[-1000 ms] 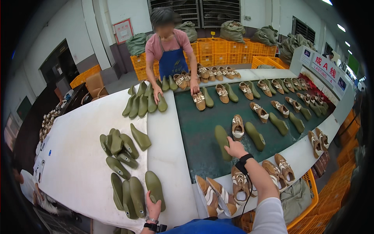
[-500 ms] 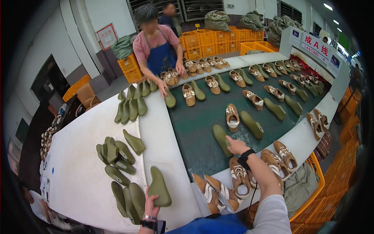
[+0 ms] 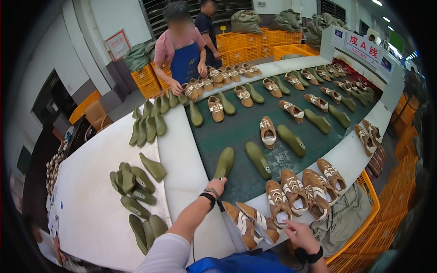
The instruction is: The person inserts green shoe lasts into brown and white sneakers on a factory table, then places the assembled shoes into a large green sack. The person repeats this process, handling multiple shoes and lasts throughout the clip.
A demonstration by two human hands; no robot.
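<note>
My left hand (image 3: 217, 185) is closed round the heel end of a green shoe last (image 3: 225, 163), at the near left corner of the dark green belt (image 3: 214, 136). Right of it lies a second green last (image 3: 258, 160), apart from my hands. My right hand (image 3: 302, 237) is by the heel of a brown-and-white sneaker (image 3: 277, 200) on the near white ledge. Its fingers are apart, with the fingertips close to the shoe's opening, and nothing shows in its grip. Two tilted sneakers (image 3: 248, 223) sit just left of that hand.
Several loose lasts (image 3: 127, 177) lie on the white table (image 3: 91, 182) to the left. Paired sneakers and lasts fill the belt's far part. Across it stands a co-worker (image 3: 180, 50) with a hand at the far shoes. An orange crate (image 3: 364, 218) with grey-green cloth stands at right.
My left hand has carried its last from the white table onto the belt. My right hand has left the other last and drawn back to the sneakers. The co-worker's hand has left the far last.
</note>
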